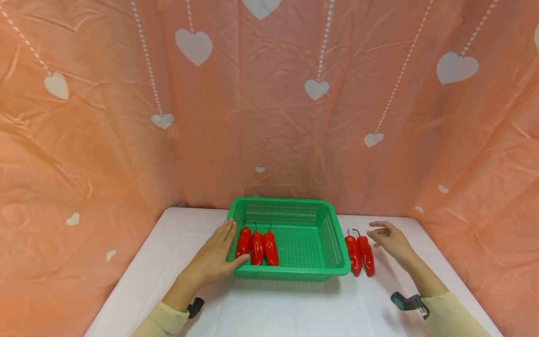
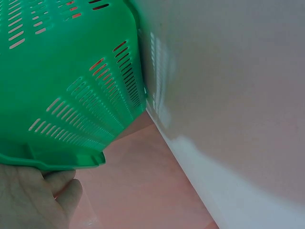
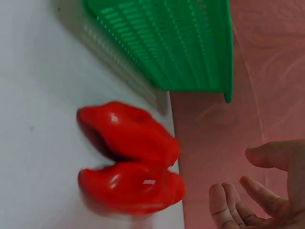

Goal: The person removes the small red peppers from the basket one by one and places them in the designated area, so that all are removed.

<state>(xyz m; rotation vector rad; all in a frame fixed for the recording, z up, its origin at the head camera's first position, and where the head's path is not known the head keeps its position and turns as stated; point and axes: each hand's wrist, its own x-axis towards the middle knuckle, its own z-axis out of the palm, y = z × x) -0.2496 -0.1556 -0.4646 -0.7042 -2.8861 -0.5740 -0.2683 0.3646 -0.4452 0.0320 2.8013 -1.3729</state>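
A green plastic basket [image 1: 294, 270] stands on the white table, with three red peppers [image 1: 257, 248] lying side by side in its left part. My left hand [image 1: 214, 255] rests on the basket's left rim, fingers straight and thumb over the near corner. Two more red peppers [image 1: 360, 255] lie on the table just outside the basket's right wall. To the right of them hovers my right hand [image 1: 389, 238], fingers loosely bent and nothing between them. The right wrist view shows a gap between that hand [image 3: 257, 195] and the two peppers [image 3: 131, 162].
The white table [image 1: 286, 309] reaches back to an orange-pink curtain [image 1: 286, 140] printed with white hearts, which also hangs at both sides. A dark wrist device [image 1: 406, 302] sits at my right cuff, and another wrist device [image 1: 195, 307] at my left.
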